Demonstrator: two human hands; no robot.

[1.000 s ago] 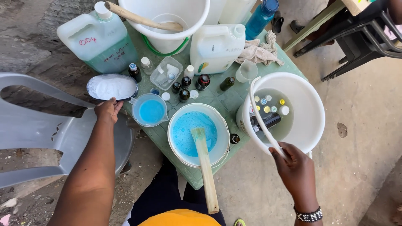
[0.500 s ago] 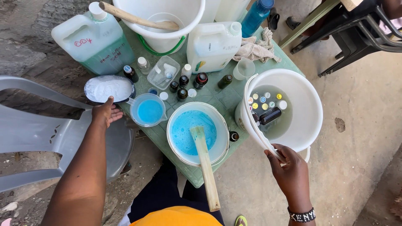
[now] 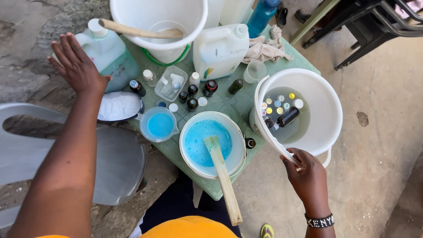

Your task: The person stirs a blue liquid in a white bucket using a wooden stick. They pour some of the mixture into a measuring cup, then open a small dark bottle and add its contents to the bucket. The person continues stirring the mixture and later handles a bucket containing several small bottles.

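My left hand point(image 3: 78, 65) is raised with fingers spread, holding nothing, above the bowl of white powder point(image 3: 118, 105) and close to a pale green jug point(image 3: 110, 53). My right hand point(image 3: 307, 172) grips the thin white handle point(image 3: 264, 123) of a white bucket point(image 3: 324, 110) that holds shallow water, a dark bottle and several small caps. In front of me a white bucket of blue liquid point(image 3: 207, 141) has a wooden stick point(image 3: 222, 176) leaning in it. A small cup of blue liquid point(image 3: 159, 124) stands to its left.
A green table point(image 3: 229, 103) carries a large white bucket with a wooden stick point(image 3: 141, 31), a white jerrycan point(image 3: 220, 48), several small dark bottles point(image 3: 192, 94), a clear tub, a cloth and a blue bottle. A grey plastic chair point(image 3: 110, 158) is at left; dark chairs at top right.
My left hand has lifted from the powder bowl's edge and moved up and away towards the green jug, fingers spreading. My right hand still holds the bucket handle.
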